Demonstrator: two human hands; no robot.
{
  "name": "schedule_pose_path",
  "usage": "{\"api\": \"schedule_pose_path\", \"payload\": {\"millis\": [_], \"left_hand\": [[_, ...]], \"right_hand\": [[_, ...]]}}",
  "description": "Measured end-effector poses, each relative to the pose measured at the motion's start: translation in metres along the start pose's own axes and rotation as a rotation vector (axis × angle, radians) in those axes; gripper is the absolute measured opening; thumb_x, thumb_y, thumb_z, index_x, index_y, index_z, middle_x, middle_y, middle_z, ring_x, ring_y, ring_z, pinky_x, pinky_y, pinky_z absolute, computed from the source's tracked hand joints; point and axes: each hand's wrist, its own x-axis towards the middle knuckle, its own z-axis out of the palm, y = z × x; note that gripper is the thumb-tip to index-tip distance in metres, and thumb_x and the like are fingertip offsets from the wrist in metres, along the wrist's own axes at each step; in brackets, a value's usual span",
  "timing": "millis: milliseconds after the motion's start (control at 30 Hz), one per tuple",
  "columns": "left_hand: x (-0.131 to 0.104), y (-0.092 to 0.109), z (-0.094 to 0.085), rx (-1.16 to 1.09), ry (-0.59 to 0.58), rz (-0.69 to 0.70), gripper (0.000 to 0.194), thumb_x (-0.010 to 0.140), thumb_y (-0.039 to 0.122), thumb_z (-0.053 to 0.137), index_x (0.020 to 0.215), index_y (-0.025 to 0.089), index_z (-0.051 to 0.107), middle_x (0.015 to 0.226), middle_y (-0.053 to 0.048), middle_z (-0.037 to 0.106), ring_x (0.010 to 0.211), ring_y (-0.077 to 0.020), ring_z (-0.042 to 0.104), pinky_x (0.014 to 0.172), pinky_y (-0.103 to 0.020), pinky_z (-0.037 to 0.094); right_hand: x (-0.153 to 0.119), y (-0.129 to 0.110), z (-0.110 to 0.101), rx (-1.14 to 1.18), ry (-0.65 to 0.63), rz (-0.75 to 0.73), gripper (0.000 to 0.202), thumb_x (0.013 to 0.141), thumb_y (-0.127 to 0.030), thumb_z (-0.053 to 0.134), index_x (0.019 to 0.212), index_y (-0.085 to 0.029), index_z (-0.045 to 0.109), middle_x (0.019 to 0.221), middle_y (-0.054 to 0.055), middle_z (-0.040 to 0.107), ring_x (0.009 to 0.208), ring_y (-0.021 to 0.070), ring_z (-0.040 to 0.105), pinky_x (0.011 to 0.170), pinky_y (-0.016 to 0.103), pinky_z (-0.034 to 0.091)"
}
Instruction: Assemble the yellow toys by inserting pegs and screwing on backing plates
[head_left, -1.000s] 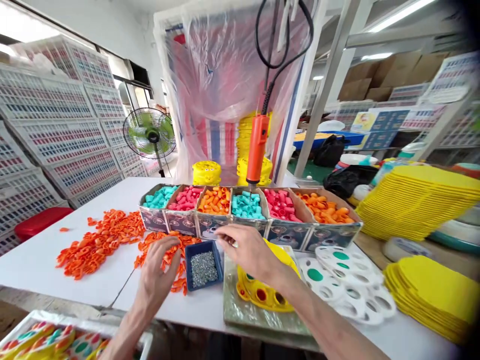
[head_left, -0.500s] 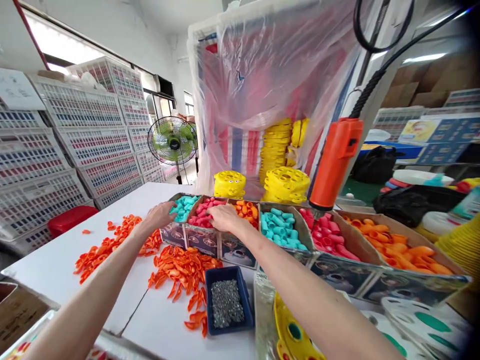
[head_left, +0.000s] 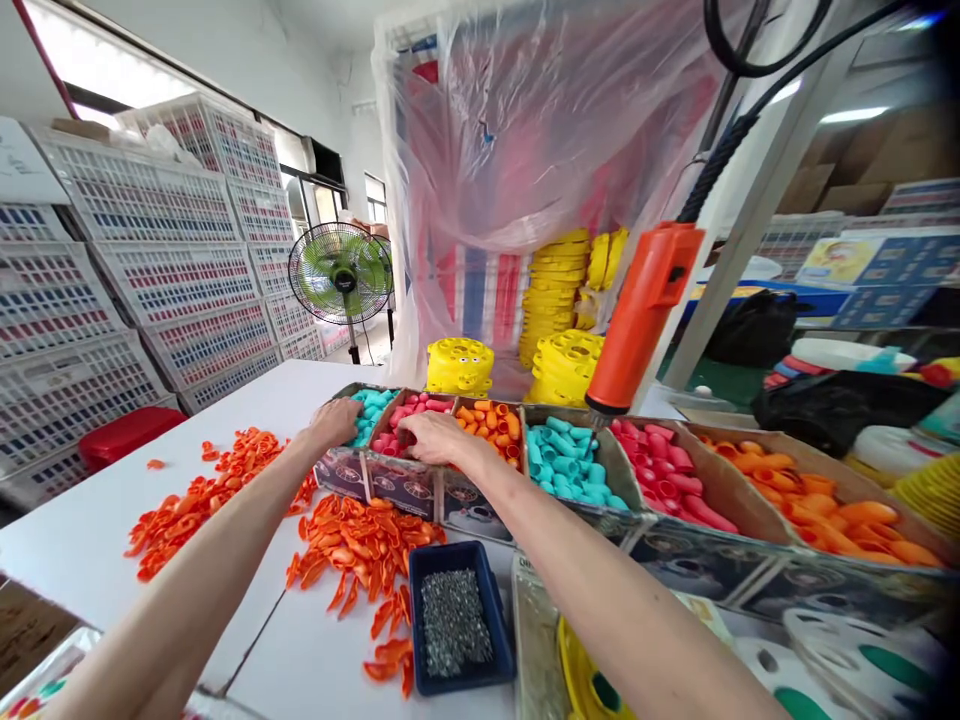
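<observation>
My left hand [head_left: 335, 422] reaches over the front edge of the leftmost compartment, its bent fingers down among short teal plastic tubes [head_left: 373, 408]. In the neighbouring compartment, my right hand [head_left: 435, 437] has its fingers curled into pink plastic tubes [head_left: 387, 440]. What either hand grips is hidden by the fingers and the pieces. Right of that hand lie orange tubes [head_left: 491, 425] in their own compartment. Below my forearms, loose orange curved plastic pieces [head_left: 352, 540] are heaped on the white table [head_left: 262, 640], beside a dark blue tray [head_left: 501, 640] of small metal screws [head_left: 454, 620].
An orange electric screwdriver [head_left: 645, 320] hangs over further compartments of teal, pink and orange tubes. Yellow round plastic shells [head_left: 459, 368] stand behind the row. White discs [head_left: 862, 660] lie at front right. A fan [head_left: 343, 278] and stacked crates [head_left: 165, 220] stand beyond the table.
My right hand has shifted slightly left among the pink tubes. My left hand stays at the teal tubes. The hanging screwdriver appears further left, and the view has shifted a little.
</observation>
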Motion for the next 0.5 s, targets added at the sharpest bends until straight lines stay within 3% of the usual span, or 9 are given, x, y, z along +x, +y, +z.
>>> {"api": "schedule_pose_path", "payload": {"millis": [200,500], "left_hand": [[-0.006,-0.008,-0.003,-0.104,0.057,-0.02,0.027,0.097,0.033,0.066,0.119,0.017,0.065,0.121,-0.008,0.068,0.103,-0.0236,0.069,0.088,-0.045,0.059],[-0.05,-0.009,-0.009,-0.414,0.438,-0.031,0.021,0.098,0.032,0.063,0.112,0.016,0.068,0.12,-0.008,0.069,0.107,-0.0239,0.067,0.094,-0.046,0.056]], "right_hand": [[-0.001,-0.003,-0.005,-0.053,-0.038,0.02,0.026,0.099,-0.035,0.062,0.118,-0.017,0.066,0.119,0.008,0.069,0.107,0.0227,0.067,0.093,0.044,0.056],[-0.012,-0.007,-0.009,-0.164,0.004,0.08,0.031,0.098,-0.035,0.063,0.123,-0.016,0.063,0.125,0.01,0.065,0.109,0.0238,0.066,0.093,0.045,0.056]]}}
